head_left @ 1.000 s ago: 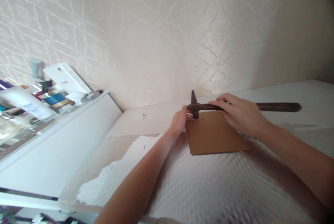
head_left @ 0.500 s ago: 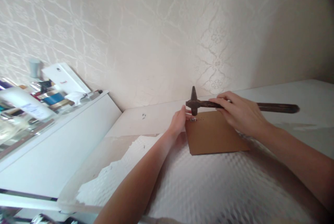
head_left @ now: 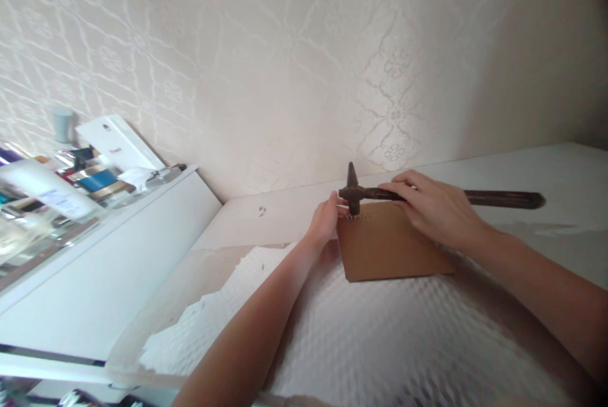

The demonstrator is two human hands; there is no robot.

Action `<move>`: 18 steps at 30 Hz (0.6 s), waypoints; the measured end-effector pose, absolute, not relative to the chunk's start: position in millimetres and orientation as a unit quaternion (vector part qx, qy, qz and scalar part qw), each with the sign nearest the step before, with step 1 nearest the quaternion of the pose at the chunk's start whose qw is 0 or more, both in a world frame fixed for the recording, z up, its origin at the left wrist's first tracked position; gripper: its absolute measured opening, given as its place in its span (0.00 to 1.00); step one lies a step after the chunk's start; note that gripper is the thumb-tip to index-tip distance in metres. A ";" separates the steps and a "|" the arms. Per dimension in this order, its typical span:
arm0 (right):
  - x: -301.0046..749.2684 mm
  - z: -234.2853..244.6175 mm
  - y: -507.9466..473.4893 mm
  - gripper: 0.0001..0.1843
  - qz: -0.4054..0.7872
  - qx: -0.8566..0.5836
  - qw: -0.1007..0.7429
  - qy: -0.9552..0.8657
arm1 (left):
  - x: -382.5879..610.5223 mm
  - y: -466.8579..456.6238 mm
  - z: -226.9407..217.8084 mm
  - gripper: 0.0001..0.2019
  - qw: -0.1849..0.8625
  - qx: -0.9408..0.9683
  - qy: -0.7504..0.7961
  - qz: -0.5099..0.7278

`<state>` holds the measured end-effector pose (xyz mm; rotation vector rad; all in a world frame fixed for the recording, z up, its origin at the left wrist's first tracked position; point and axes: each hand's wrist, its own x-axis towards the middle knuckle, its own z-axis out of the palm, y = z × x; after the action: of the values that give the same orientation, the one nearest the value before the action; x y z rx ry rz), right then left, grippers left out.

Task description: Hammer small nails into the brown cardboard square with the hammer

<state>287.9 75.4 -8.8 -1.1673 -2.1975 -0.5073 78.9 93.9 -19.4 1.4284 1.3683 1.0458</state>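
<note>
A dark hammer is gripped by its handle, near the head, in my right hand. Its pointed end is up and its blunt end is down, over the upper left part of a brown flat sheet. My left hand is at the sheet's upper left corner, fingers curled close to the hammer head. What those fingers hold, if anything, is hidden behind the head. Small dark marks run in a row along the sheet's top edge. The sheet's right side is partly covered by my right hand.
Under the sheet lies a textured white covering with a torn edge on the left. Small dark bits lie on the white surface. A white cabinet at left carries bottles and a white box. Patterned wallpaper rises behind.
The hammer has come down slightly, its blunt end now lower by the sheet's top edge. My right hand moved with it. My left hand and the sheet stay in place.
</note>
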 end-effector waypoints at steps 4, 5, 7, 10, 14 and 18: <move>288.2 -8.9 75.8 0.18 -0.204 -0.451 0.320 -0.808 | 78.8 92.7 -18.5 0.26 0.448 0.583 0.540 0.409; 288.2 -8.9 75.6 0.17 -0.205 -0.452 0.322 -0.807 | 78.8 92.7 -18.5 0.26 0.446 0.585 0.540 0.408; 288.0 -8.9 74.8 0.18 -0.198 -0.446 0.310 -0.816 | 78.7 93.2 -18.9 0.26 0.440 0.587 0.542 0.409; 287.7 -9.0 74.2 0.20 -0.187 -0.439 0.302 -0.825 | 78.5 93.8 -19.5 0.26 0.438 0.586 0.543 0.412; 288.3 -9.3 75.5 0.18 -0.198 -0.449 0.333 -0.805 | 77.9 93.7 -20.1 0.27 0.447 0.584 0.539 0.411; 288.9 -10.7 76.1 0.19 -0.191 -0.440 0.305 -0.823 | 77.4 95.4 -21.6 0.27 0.436 0.588 0.545 0.408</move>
<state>288.9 76.1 -10.7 -1.1639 -2.1794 -0.5049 77.4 95.4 -21.6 1.4625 1.3572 1.0161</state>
